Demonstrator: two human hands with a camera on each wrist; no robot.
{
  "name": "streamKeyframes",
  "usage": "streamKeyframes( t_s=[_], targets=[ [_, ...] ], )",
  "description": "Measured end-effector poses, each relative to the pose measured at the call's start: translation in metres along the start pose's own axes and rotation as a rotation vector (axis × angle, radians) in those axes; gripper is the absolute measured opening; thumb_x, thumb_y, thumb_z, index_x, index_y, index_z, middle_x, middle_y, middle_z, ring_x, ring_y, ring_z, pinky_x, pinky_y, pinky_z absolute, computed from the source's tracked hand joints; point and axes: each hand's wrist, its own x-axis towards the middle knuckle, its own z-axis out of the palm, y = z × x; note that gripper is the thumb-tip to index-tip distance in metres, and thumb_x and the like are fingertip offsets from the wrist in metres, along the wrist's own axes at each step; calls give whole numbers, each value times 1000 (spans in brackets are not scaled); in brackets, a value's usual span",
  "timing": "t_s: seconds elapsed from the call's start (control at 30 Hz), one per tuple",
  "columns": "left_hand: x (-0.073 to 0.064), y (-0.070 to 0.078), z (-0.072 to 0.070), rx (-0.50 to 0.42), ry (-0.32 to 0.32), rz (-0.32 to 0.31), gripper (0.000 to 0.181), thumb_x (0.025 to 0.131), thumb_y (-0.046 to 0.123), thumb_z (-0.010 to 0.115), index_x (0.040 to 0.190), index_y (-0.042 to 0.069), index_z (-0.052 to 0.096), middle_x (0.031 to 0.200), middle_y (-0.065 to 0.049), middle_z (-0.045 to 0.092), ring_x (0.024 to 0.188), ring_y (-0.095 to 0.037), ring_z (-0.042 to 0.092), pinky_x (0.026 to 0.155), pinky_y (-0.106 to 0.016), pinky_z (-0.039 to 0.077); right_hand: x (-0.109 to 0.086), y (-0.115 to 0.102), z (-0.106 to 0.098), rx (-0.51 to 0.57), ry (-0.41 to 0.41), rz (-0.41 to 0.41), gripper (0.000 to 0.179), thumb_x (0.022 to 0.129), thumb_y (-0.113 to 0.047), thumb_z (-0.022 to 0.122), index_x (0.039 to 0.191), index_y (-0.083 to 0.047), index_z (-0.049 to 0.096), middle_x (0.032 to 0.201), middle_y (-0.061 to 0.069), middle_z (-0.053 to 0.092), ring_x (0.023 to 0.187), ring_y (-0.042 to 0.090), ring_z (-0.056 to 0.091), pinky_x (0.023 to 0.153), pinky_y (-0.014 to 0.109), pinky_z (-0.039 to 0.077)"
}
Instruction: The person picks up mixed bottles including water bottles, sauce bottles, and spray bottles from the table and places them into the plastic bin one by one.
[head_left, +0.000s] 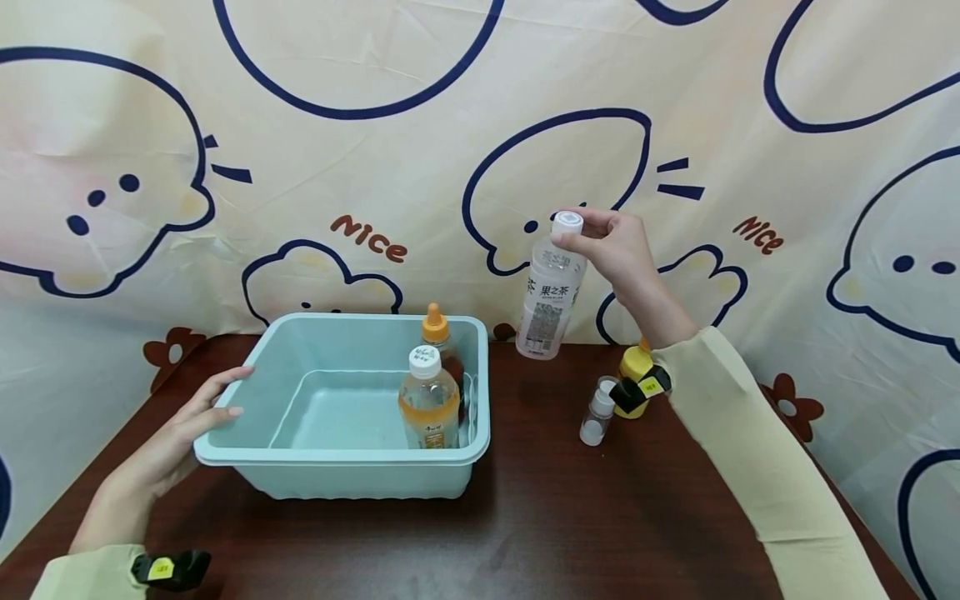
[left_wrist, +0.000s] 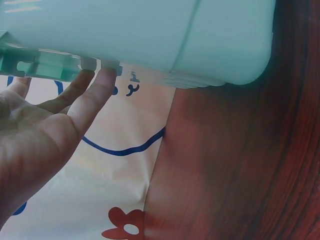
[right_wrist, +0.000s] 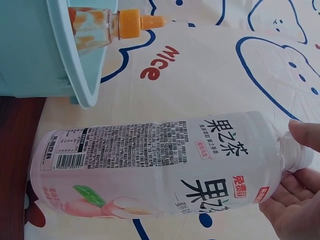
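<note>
My right hand [head_left: 611, 246] pinches a clear plastic drink bottle [right_wrist: 155, 165] by its neck, just below the white cap. The bottle hangs nearly upright above the table, to the right of a light blue plastic basin [head_left: 345, 473]; its label shows peaches and dark lettering. At the basin's left rim my left hand [head_left: 176, 437] grips the edge, with thumb and a finger over the top and other fingers [left_wrist: 95, 95] underneath. Inside the basin, at its right end, stand a white-capped bottle [head_left: 429, 408] with an orange band and an orange-nozzled squeeze bottle [head_left: 435, 325] partly behind it.
On the dark wooden table [head_left: 555, 517], right of the basin, stand a small clear bottle [head_left: 597, 412] with a whitish top and a yellow bottle [head_left: 636, 367], partly covered by my right wrist. A cartoon-printed cloth [head_left: 420, 183] hangs behind and along the sides.
</note>
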Motion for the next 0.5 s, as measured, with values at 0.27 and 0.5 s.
streamKeyframes(
  t_s=[0.27, 0.5],
  targets=[
    [0, -1, 0, -20, -10, 6, 50, 96, 20, 36, 136, 42, 19, 134, -18, 2, 87, -17, 56, 68, -40, 52, 4, -7, 0, 23, 4, -9, 45, 80, -18, 69, 122, -5, 57, 121, 10, 57, 110, 19, 51, 100, 44, 32],
    [1, -2, 0, -36, -15, 19, 48, 96, 19, 36, 136, 41, 21, 133, -17, 2, 84, -17, 58, 66, -38, 53, 5, -12, 1, 17, 0, -20, 46, 80, -19, 70, 122, -6, 57, 120, 10, 58, 111, 19, 50, 101, 44, 30]
  ],
)
